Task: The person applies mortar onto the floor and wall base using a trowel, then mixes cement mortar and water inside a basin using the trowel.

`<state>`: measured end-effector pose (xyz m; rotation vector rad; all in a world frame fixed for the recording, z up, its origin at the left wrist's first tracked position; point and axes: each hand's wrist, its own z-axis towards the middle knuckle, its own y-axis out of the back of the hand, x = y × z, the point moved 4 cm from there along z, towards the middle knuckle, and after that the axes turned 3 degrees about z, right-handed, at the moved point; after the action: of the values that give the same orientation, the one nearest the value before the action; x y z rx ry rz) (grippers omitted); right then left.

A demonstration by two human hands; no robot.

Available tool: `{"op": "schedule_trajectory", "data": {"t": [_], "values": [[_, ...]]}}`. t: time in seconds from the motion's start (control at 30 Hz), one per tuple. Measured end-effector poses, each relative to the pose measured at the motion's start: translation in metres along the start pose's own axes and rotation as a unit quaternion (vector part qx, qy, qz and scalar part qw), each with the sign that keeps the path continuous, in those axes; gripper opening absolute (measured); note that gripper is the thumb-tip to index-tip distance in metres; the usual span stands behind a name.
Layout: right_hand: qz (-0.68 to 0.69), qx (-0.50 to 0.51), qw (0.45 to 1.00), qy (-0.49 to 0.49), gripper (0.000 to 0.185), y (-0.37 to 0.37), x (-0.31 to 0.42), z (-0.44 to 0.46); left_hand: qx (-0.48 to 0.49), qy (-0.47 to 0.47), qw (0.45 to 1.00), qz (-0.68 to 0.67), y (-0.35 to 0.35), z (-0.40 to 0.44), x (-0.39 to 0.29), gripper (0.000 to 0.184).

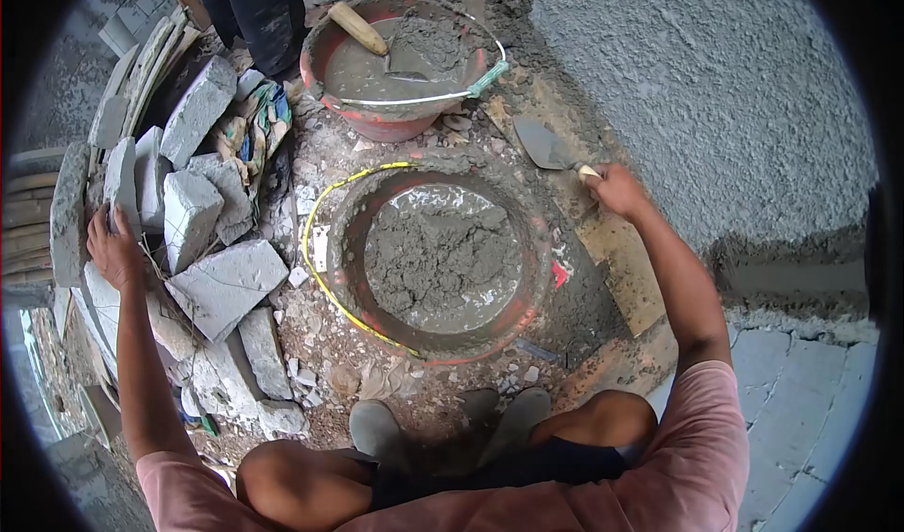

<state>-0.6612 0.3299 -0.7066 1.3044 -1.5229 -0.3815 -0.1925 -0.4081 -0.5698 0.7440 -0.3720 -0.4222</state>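
In my right hand (620,191) is the handle of a pointed trowel (540,143); its grey blade points up and left, over a mortar-smeared board (617,259). My left hand (115,248) rests with fingers apart against a broken light concrete block (122,185) in the rubble pile. Between my arms stands a bucket (350,249) with a yellow handle, holding thick wet mortar (443,254). Beyond it is a reddish bucket (386,129) with a white wire handle. A second trowel (360,29) with a wooden grip lies across the wetter mortar inside.
Broken blocks (226,285) and a crumpled sack (254,132) are heaped at left. A freshly coated rough grey wall (706,89) rises at right, with bare blocks (800,410) below. Another person's dark-trousered legs (254,14) stand at the back. Rubble litters the ground by my boots (377,428).
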Motion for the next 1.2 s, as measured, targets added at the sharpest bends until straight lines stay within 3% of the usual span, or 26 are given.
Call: {"op": "schedule_trajectory", "data": {"t": [0.17, 0.27, 0.47, 0.57, 0.67, 0.9, 1.0, 1.07, 1.2], "values": [[0.005, -0.090, 0.996, 0.008, 0.044, 0.003, 0.041, 0.131, -0.022, -0.022, 0.999, -0.013, -0.007, 0.000, 0.008, 0.045], [0.056, -0.058, 0.994, -0.068, 0.048, 0.021, 0.091, 0.170, -0.029, -0.023, 0.999, -0.019, -0.004, 0.000, 0.007, 0.045], [0.036, -0.152, 0.986, -0.052, 0.047, 0.018, 0.107, 0.266, -0.022, -0.013, 0.999, -0.024, -0.005, 0.003, 0.004, 0.043], [-0.024, -0.249, 0.967, -0.055, 0.049, 0.010, 0.123, 0.246, -0.015, -0.007, 0.999, -0.029, 0.002, 0.000, -0.002, 0.040], [-0.014, -0.250, 0.968, -0.025, 0.056, 0.004, 0.101, 0.239, -0.021, -0.003, 0.999, -0.025, 0.004, -0.001, -0.004, 0.040], [-0.019, -0.243, 0.963, 0.116, 0.053, 0.034, 0.042, 0.096, -0.009, 0.003, 1.000, -0.010, 0.003, 0.000, -0.002, 0.046], [-0.062, -0.240, 0.956, 0.154, 0.051, 0.070, 0.044, -0.007, -0.010, -0.005, 1.000, -0.005, -0.014, 0.001, 0.012, 0.050], [-0.049, -0.202, 0.971, 0.118, 0.048, 0.083, 0.057, -0.077, -0.005, -0.006, 1.000, 0.001, -0.016, 0.003, 0.012, 0.054], [-0.027, -0.168, 0.967, 0.190, 0.038, 0.080, 0.085, -0.194, -0.001, 0.020, 0.999, 0.048, -0.022, 0.004, 0.021, 0.062]]}}
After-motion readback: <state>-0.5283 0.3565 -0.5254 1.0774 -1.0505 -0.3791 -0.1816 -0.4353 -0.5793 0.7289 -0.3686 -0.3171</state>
